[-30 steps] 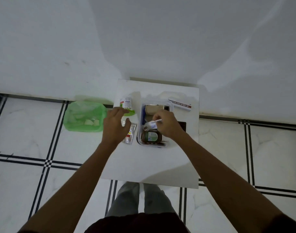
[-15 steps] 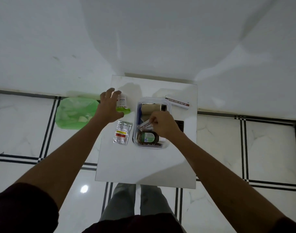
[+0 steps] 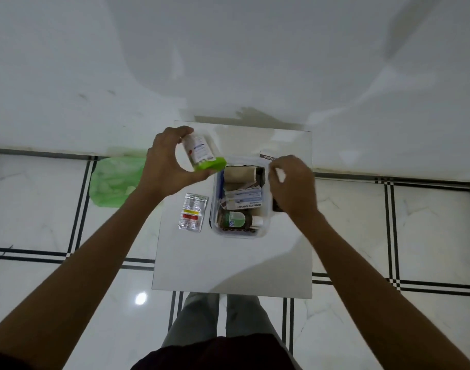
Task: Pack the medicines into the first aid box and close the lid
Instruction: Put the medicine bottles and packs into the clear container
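The clear first aid box (image 3: 214,209) stands open on a small white table (image 3: 228,263). Inside lie a beige bandage roll (image 3: 239,173), white-blue bandage cartons (image 3: 244,200) and a brown bottle with a green label (image 3: 235,218). My left hand (image 3: 161,172) holds a white bottle with a green cap (image 3: 199,152), tilted, above the table just left of the box's far corner. My right hand (image 3: 295,188) hovers at the box's right edge, fingers curled and apart, holding nothing I can make out. A silver sachet (image 3: 193,212) lies left of the box. A white ointment carton (image 3: 267,157) peeks out behind my right hand.
A green translucent plastic thing (image 3: 113,182) sits on the tiled floor left of the table, against the white wall. A dark flat object (image 3: 276,208) lies under my right hand beside the box. My legs show below the table's near edge.
My left hand closed on the green-capped bottle and lifted it off the table. My right hand let the small carton go into the box and moved right, out of the box.
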Tool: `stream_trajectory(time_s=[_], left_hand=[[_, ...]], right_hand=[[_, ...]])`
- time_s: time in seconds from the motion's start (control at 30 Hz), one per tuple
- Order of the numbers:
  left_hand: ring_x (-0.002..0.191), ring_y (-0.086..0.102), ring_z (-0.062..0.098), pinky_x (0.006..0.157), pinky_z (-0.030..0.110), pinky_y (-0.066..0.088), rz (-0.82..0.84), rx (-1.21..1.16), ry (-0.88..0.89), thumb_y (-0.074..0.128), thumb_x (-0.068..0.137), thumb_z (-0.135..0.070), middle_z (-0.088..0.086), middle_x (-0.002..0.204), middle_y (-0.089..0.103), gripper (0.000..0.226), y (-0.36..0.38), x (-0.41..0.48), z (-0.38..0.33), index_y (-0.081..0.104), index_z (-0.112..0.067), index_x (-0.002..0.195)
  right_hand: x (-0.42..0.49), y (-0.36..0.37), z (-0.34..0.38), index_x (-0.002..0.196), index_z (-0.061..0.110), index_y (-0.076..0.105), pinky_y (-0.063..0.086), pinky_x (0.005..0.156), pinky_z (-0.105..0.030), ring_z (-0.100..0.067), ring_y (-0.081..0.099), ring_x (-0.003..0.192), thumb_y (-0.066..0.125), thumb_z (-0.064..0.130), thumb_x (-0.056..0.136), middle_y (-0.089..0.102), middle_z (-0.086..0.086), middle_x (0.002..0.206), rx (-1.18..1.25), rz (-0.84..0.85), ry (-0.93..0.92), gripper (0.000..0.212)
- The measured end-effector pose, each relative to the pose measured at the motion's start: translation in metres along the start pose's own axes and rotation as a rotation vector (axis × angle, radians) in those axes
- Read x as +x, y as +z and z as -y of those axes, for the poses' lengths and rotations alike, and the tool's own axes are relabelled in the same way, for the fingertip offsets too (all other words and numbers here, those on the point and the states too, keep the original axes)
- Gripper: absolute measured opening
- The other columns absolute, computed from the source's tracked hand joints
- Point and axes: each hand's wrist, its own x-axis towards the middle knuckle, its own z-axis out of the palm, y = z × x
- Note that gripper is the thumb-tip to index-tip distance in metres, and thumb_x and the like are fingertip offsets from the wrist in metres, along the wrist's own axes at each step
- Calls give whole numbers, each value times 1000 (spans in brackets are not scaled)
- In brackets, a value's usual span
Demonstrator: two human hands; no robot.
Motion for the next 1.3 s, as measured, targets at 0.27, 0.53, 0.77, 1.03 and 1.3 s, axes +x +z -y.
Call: stream_trajectory(time_s=[0.27,0.53,0.77,1.03,1.3], left_hand=[[104,51,19,83,40,33,108,311,-224,62,54,-79,-3,113,55,88,47,-39,-69,47,-20,118],[99,56,24,83,49,38,-21,407,-576,50,59,-86,1,106,57,90,112,-60,-92,45,-17,117],[77,53,26,68,43,39,-63,572,-428,40,67,-87,4,86,58,79,114,-55,-78,58,-17,100],[102,50,30,82,45,34,69,523,32,57,67,-72,8,125,54,57,87,-63,-36,63,-30,106],[114,46,30,86,47,30,190,489,59,72,58,-56,1,136,50,48,81,-47,-30,67,-39,103]], right_hand=[[37,-10,-69,120,5,58,45,91,-32,-29,57,111,66,12,80,60,-14,124,-27,253,355,42],[39,34,-74,123,4,50,46,91,-42,-33,51,114,66,13,78,55,-16,124,-187,478,212,49],[44,45,-83,115,6,51,46,77,-40,-33,52,101,64,14,80,58,-16,109,-350,451,121,39],[45,40,-70,99,-4,60,49,62,-35,-38,64,81,69,18,75,67,-21,91,-94,325,304,34],[4,-30,3,109,13,68,51,63,-16,-10,65,71,80,37,71,68,4,82,300,73,571,46]])
